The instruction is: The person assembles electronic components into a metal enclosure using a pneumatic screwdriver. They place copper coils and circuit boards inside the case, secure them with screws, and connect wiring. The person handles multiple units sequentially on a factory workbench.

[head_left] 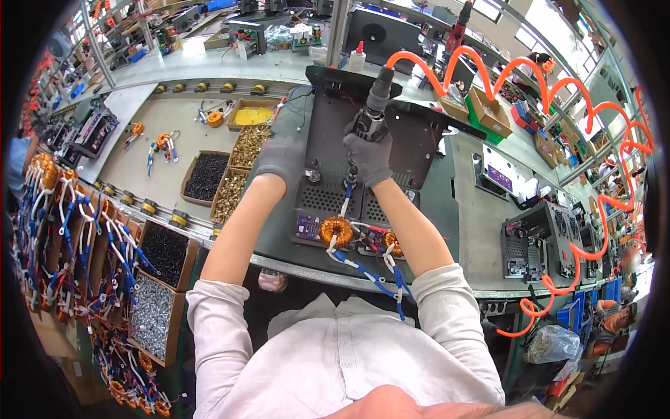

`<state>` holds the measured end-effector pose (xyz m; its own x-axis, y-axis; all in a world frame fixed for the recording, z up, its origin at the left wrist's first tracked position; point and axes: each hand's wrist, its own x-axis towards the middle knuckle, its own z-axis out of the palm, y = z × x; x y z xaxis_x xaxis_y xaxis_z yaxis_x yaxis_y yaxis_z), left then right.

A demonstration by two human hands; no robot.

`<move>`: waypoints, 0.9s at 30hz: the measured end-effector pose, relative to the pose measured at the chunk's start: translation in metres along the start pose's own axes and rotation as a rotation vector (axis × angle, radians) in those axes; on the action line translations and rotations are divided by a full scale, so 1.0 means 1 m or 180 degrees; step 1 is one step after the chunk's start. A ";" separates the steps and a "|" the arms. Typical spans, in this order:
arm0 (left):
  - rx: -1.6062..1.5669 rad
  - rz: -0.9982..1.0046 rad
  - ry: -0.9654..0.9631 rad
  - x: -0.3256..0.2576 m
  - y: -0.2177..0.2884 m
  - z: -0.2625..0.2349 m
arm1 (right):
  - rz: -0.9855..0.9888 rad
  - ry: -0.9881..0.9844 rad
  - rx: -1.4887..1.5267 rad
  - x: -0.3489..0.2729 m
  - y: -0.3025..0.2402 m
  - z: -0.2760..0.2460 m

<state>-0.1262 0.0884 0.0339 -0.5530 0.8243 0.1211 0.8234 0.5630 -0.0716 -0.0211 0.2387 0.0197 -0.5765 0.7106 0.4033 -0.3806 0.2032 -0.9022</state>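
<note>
My right hand [368, 157], in a grey glove, grips a pneumatic screwdriver [375, 105] held upright, its bit pressed down onto a black metal chassis [412, 140]. An orange coiled air hose [488, 70] runs from the tool's top to the right. My left hand [281, 159], also gloved, rests on the chassis's left part beside a small black component [312, 173]. Nearer to me on the chassis sit a copper toroid coil [336, 229], a small purple circuit board [306, 227] and blue-and-white wires [370, 276].
Cardboard boxes of screws stand to the left: black ones [205, 176], brass ones [249, 144] and silver ones [150, 315]. Wire harnesses with toroid coils [63, 230] hang at far left. Other chassis units [534, 244] sit on the bench to the right. A white glue bottle [357, 57] stands behind.
</note>
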 end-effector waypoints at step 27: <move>-0.0944 -0.0285 -0.0338 -0.023 0.028 0.012 | -0.0090 -0.0182 -0.0002 0.002 0.016 0.076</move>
<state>-0.0917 0.0861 0.0175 -0.6222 0.7828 0.0088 0.7635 0.6042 0.2282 -0.0835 0.1927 0.0174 -0.6059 0.6650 0.4366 -0.3968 0.2230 -0.8904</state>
